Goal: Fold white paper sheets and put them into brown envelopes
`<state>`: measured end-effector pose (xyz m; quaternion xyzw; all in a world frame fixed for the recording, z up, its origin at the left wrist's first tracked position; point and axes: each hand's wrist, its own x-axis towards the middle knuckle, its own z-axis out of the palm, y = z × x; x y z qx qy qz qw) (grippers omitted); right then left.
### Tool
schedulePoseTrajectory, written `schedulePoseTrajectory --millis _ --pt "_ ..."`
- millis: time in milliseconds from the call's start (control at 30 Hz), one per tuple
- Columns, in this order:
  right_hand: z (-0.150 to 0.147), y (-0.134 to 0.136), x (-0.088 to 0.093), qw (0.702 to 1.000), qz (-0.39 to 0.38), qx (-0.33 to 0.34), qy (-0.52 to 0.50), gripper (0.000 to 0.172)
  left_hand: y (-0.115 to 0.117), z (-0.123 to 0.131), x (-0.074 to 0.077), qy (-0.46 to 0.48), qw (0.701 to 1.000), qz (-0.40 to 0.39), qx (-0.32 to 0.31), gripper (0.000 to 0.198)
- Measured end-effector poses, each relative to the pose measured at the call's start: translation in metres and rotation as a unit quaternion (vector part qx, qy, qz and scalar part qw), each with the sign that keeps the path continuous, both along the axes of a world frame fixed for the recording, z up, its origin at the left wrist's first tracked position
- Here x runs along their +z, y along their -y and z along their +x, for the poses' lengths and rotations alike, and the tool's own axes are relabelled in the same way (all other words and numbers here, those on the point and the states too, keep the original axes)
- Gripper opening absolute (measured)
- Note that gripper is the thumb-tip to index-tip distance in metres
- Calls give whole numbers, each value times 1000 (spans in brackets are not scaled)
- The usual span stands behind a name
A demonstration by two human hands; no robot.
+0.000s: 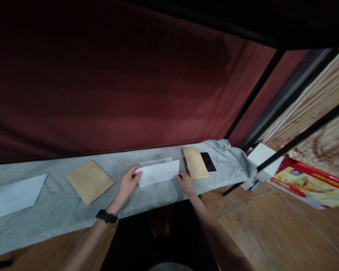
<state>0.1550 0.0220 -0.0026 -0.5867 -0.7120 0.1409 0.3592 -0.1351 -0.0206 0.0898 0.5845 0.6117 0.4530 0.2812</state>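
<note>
A folded white sheet of paper is held over the grey cloth-covered table. My left hand pinches its left end, and a black band is on that wrist. At the right end, my right hand grips the lower corner between thumb and fingers. Part of the paper shows behind the front layer as a thin strip. Just right of the paper lies a stack of brown envelopes, partly beside a dark phone or tablet.
A single brown envelope lies left of my left hand. Further left are white sheets. Dark red cloth hangs behind the table. Black poles, a white box and a red-yellow carton stand at the right.
</note>
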Motion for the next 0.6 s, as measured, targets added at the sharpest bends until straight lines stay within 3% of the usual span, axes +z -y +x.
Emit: schedulePoseTrajectory --millis 167,333,600 --pt "-8 -1 2 997 -30 -50 60 24 -21 4 -31 50 992 -32 111 72" --pt "-20 3 6 990 -33 -75 118 29 -8 15 -61 -46 990 -88 102 73" --pt "-26 8 9 978 -33 -76 190 41 3 27 -63 -178 975 -78 110 71"
